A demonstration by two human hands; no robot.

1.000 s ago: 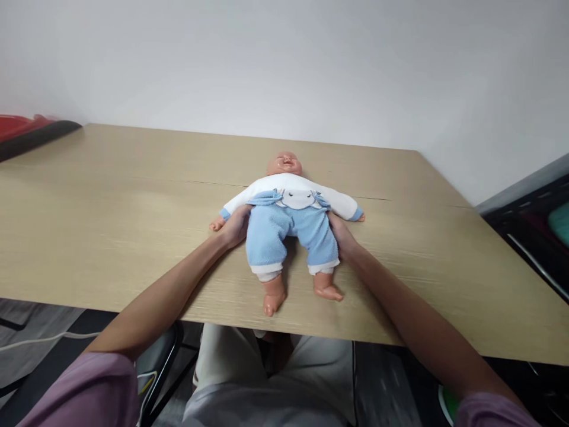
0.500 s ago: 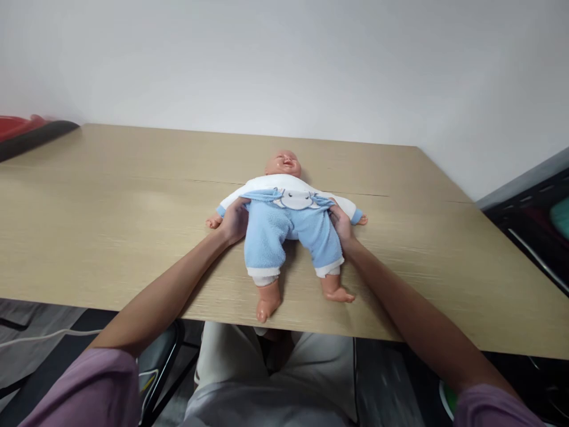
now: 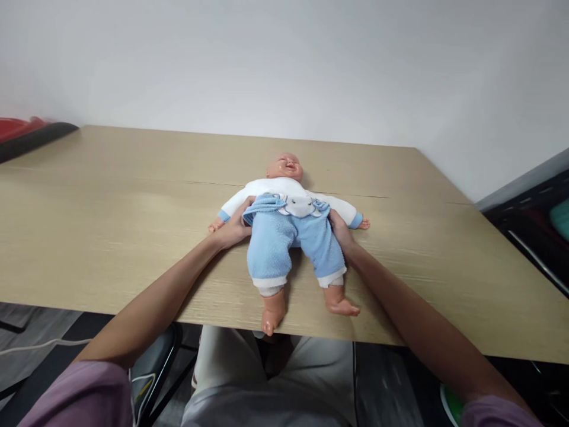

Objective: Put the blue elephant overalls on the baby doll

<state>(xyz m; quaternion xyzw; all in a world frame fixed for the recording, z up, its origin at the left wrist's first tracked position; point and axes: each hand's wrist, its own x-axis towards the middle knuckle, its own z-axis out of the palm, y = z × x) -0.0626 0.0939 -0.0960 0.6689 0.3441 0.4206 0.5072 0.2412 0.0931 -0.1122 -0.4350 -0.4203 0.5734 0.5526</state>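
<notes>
A baby doll (image 3: pixel 284 166) lies on its back on the table, head away from me and feet towards the near edge. It wears a white long-sleeved top (image 3: pixel 275 186) with blue cuffs and fuzzy blue pants (image 3: pixel 271 246) with white hems. A white animal face (image 3: pixel 300 206) decorates the front of the bunched waistband. My left hand (image 3: pixel 235 225) grips the waistband at one hip. At the other hip, my right hand (image 3: pixel 341 232) is closed on the pants' side. The fingertips of both hands are hidden behind the fabric and doll.
The wooden table (image 3: pixel 133 249) reaches back to a white wall. A red object (image 3: pixel 20 127) with a dark edge stands at the far left. A black rack (image 3: pixel 533 219) is at the right. Below the near edge are a dark chair (image 3: pixel 160 356) and a white cable (image 3: pixel 44 344).
The doll has slid slightly towards me, its feet closer to the table's near edge. The waistband has folded down lower at the left hip, where my left hand has shifted its hold.
</notes>
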